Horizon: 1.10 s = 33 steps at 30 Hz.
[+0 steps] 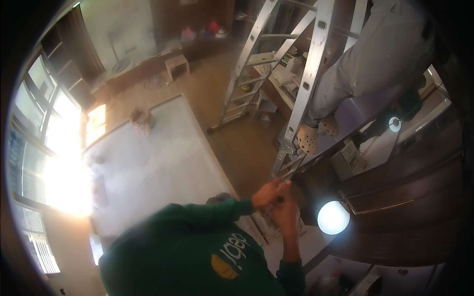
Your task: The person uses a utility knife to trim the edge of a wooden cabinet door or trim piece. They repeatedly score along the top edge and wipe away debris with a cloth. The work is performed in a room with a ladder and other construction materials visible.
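Observation:
My left hand point(267, 195) and my right hand point(285, 212), at the ends of green sleeves, meet below the centre, fingers curled together round something small that I cannot make out. Just beyond them rises an aluminium ladder point(308, 74); whether my fingers touch its lower rail is unclear. A co-worker's grey-trousered leg point(360, 69) is on that ladder, with beige perforated clogs point(308, 139) on the feet. A glowing white round light point(333, 217) is to the right of my hands.
A large white flat surface point(148, 148), like a mattress, fills the left middle, beside bright windows point(37, 84). A small wooden stool point(177, 64) stands at the back. A cluttered shelf point(281, 74) sits behind the ladder. Dark brown panelling point(405, 227) runs along the right.

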Tool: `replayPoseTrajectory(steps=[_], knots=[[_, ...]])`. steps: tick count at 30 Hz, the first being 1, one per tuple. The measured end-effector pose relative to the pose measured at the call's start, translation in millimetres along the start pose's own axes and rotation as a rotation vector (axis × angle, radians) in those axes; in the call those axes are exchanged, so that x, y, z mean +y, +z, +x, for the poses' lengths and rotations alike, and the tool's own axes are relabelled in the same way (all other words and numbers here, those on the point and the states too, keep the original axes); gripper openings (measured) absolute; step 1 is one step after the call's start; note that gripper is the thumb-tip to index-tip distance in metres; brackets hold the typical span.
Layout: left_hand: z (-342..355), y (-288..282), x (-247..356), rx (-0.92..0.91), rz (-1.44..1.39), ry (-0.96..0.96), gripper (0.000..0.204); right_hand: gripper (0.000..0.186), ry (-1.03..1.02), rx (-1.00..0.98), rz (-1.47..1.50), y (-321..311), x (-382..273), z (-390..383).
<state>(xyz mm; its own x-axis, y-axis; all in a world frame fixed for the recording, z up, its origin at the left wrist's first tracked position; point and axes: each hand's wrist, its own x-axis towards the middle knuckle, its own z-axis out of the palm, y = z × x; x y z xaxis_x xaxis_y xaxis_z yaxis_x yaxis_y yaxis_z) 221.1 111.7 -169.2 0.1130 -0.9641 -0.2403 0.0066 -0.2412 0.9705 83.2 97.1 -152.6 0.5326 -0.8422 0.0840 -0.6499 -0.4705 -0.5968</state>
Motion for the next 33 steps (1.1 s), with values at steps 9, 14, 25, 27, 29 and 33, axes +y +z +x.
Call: replayPoseTrajectory(steps=[9,14,25,27,29,33], knots=[[39,-42,28,-0.285,-0.377,-0.073,0.096,0.041,-0.017,0.101,-0.076,-6,6,45],[53,-77,35,-0.171,-0.767,-0.318,0.074,0.028,-0.059,0.221,0.001,5,2,73],[2,-223,61,0.068,-0.459,-0.084,0.055,0.027,0.007,0.284,0.49,-46,-50,135],[-3,-234,60,0.153,-0.336,-0.032,0.06,0.031,0.0,0.158,0.594,-63,-57,147],[3,-224,53,0.094,-0.409,0.133,0.064,0.031,0.014,0.059,0.694,-68,-67,151],[29,-173,36,-0.101,-0.641,0.176,0.074,0.035,0.04,-0.124,0.855,-52,-87,157]])
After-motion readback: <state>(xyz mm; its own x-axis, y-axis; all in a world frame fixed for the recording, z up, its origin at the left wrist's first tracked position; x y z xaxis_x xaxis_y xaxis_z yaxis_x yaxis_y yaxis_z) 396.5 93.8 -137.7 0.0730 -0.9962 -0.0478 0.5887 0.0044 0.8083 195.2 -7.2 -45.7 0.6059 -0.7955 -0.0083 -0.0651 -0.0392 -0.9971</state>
